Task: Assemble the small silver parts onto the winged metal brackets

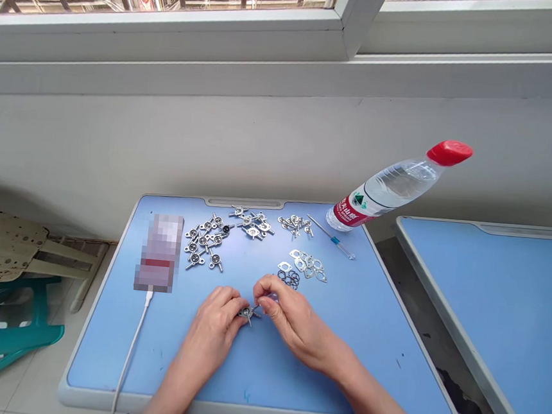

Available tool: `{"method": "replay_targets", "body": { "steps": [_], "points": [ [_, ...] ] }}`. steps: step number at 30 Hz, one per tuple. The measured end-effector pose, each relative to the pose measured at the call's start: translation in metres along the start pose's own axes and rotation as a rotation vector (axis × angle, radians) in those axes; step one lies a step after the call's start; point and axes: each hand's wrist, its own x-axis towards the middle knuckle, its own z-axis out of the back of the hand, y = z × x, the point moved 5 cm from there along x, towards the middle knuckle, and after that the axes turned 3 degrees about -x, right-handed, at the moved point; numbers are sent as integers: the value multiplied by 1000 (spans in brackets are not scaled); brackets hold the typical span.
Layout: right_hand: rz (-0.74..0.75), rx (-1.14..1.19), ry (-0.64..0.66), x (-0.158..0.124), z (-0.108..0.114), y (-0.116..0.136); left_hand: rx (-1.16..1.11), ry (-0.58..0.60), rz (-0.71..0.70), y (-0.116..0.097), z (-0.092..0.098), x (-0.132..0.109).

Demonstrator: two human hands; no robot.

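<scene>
Near the middle of the blue table (147, 350), my left hand (217, 321) pinches a small metal fitting (247, 312) with a round centre and thin arms. My right hand (295, 318) is closed around a small screwdriver (257, 307); its thin shaft meets the fitting, and the fingers hide most of its clear handle. Just beyond the right hand lie black rubber rings (289, 278) and flat metal plates (307, 264). Similar metal fittings with dark centres (203, 240) sit in a group at the back left, with more metal fittings (254, 223) beside them.
Small metal levers (296, 224) lie at the back, next to a second screwdriver (334, 239). A water bottle (378, 193) with a red cap stands at the back right. A blurred phone (160, 251) with a white cable (132, 349) lies left. Another table (501, 285) adjoins.
</scene>
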Motion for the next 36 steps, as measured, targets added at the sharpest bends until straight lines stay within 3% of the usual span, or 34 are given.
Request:
{"method": "replay_targets", "body": {
  "steps": [6,11,13,17,23,29,33,36],
  "points": [
    [-6,-18,-20,1,1,-2,8,5,4,-1,1,0],
    [307,-154,-55,-1,-1,13,-7,-12,7,-2,2,0],
    [365,-215,-6,-3,-2,17,-2,-19,13,-2,2,-1],
    [296,-289,73,-7,1,17,-14,-33,10,-1,1,-1],
    [418,-480,-142,-10,5,19,-9,-27,1,-2,2,0],
    [342,-431,-66,-10,6,22,-37,-37,-7,-1,1,-1],
    [448,-492,-172,-13,8,27,-29,-29,1,1,0,-1],
    [453,-532,-170,-12,8,29,-33,-22,4,0,0,-1]
  ]
}}
